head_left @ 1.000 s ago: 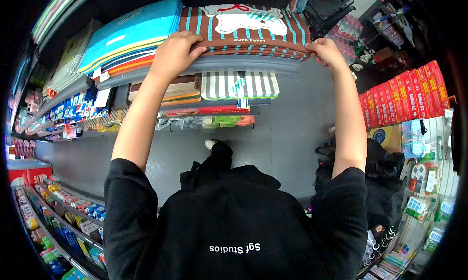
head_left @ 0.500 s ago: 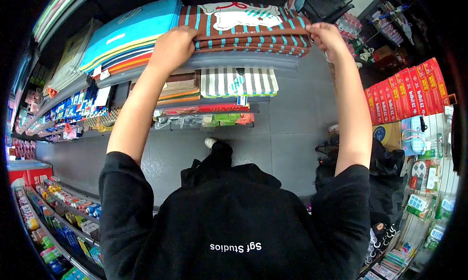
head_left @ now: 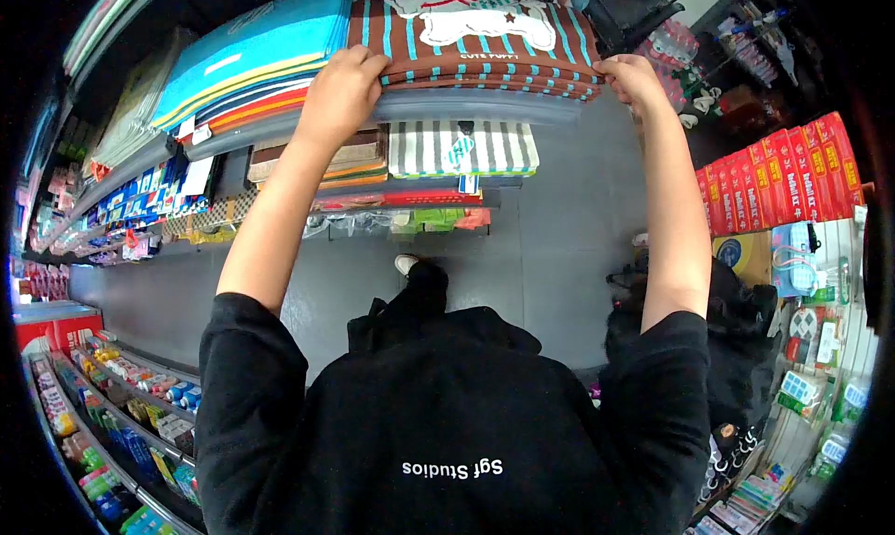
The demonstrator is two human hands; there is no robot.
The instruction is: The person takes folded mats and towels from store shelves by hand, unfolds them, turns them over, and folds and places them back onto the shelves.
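A stack of brown towels (head_left: 410,46) with light blue stripes lies on the upper shelf. The top one bears a white dog print and "CUTE PUPPY" lettering. Its near left corner is under my left hand (head_left: 345,92), whose fingers are curled closed there. At the near right corner, my right hand (head_left: 634,80) pinches the towel's edge between thumb and fingers. A stack topped by a bright blue towel (head_left: 256,50) sits just left of my left hand, with yellow, white and orange layers beneath.
Below, a lower shelf holds a grey-and-white striped towel stack (head_left: 508,148) and brown folded cloths (head_left: 359,153). Red boxes (head_left: 783,171) stand at right, above hanging packaged goods. Shelves of small items (head_left: 140,414) line the lower left. Grey floor (head_left: 550,274) shows between.
The top towel's near edge, raised and creased before, now lies flatter, and its lettering shows. Both hands remain at its near corners. The view has shifted slightly.
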